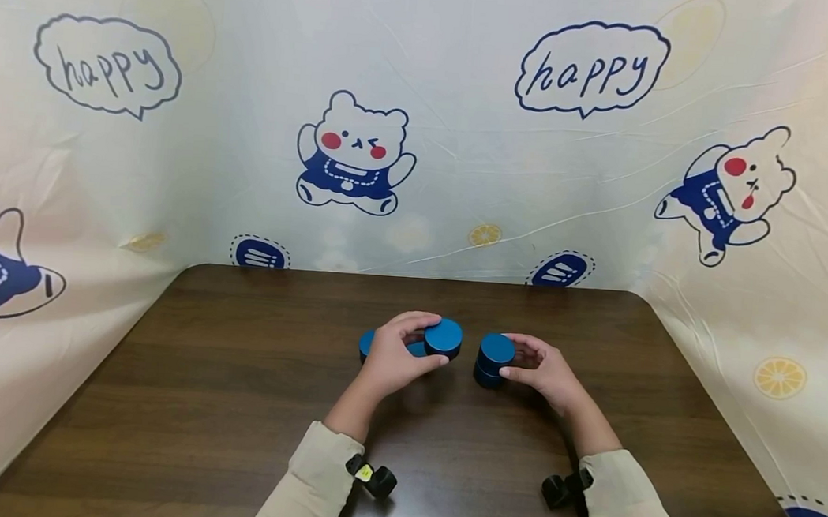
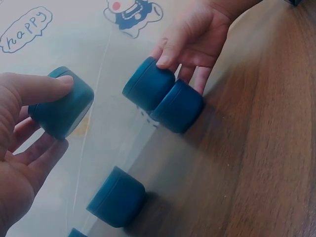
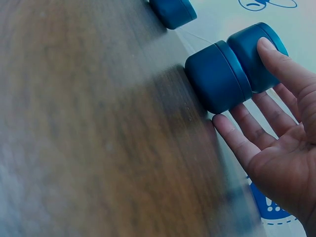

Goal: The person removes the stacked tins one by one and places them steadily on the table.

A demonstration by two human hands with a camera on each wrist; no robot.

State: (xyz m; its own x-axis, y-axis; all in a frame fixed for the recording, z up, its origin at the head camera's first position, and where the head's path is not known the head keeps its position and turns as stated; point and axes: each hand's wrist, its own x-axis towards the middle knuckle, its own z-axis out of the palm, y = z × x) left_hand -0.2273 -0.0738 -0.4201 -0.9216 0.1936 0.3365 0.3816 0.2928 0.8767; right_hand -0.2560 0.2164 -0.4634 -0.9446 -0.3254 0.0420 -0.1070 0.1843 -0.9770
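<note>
On the table [image 1: 234, 406], left hand [image 1: 397, 356] pinches a lifted blue tin [image 1: 443, 337]; right hand [image 1: 542, 369] grips the two-tin stack [image 1: 493, 360].

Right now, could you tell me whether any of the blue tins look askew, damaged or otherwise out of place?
Nothing stands out. The right hand steadies a two-tin stack that sits square on the table. The left hand holds another tin level above it. No dents or spills show.
</note>
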